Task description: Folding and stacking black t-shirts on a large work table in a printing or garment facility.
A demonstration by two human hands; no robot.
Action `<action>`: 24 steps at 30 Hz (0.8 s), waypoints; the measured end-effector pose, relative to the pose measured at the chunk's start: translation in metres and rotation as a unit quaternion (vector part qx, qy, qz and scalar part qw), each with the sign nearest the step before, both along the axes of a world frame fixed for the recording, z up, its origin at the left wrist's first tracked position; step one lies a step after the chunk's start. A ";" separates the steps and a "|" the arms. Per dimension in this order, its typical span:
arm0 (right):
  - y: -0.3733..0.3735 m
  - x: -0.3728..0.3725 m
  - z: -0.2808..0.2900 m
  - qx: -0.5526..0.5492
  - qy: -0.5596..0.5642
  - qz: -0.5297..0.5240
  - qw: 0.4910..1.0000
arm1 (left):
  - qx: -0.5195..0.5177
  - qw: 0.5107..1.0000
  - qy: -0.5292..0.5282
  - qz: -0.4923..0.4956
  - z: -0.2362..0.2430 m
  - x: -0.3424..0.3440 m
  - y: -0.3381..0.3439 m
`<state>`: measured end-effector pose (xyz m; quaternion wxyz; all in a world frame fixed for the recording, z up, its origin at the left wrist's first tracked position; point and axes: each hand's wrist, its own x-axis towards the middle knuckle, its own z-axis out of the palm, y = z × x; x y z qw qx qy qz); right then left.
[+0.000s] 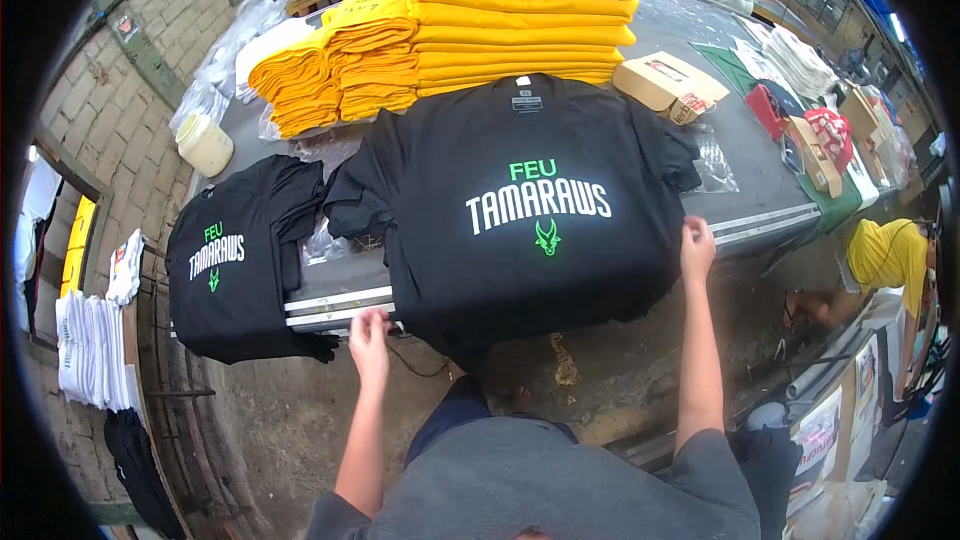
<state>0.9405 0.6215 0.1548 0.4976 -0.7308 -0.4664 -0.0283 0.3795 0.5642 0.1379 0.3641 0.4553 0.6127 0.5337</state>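
A black T-shirt (530, 280) with green and white lettering and a green horned-head print lies face up, spread over the table's near edge. Its lower part hangs down toward me. At its right side my right hand (697, 248) has fingers bent together on the fabric edge. My left hand (369, 342) is by the lower left edge of the shirt, in front of the metal-edged table; its fingers are loosely bent and apart, with no cloth visible in them. To the left lies a second black T-shirt (235, 240) with the same print, also draped over the edge.
Tall stacks of folded yellow shirts (520, 25) stand behind the black shirt. A cardboard box (672, 87) is at their right, a whitish tub (204, 145) at the left. White folded cloths (90, 350) are stacked by the wall. A person in yellow (885, 265) is at the right.
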 end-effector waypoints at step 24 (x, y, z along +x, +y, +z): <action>0.099 0.126 -0.049 -0.038 0.447 0.017 0.893 | 0.024 0.953 -0.142 0.266 -0.018 -0.034 0.267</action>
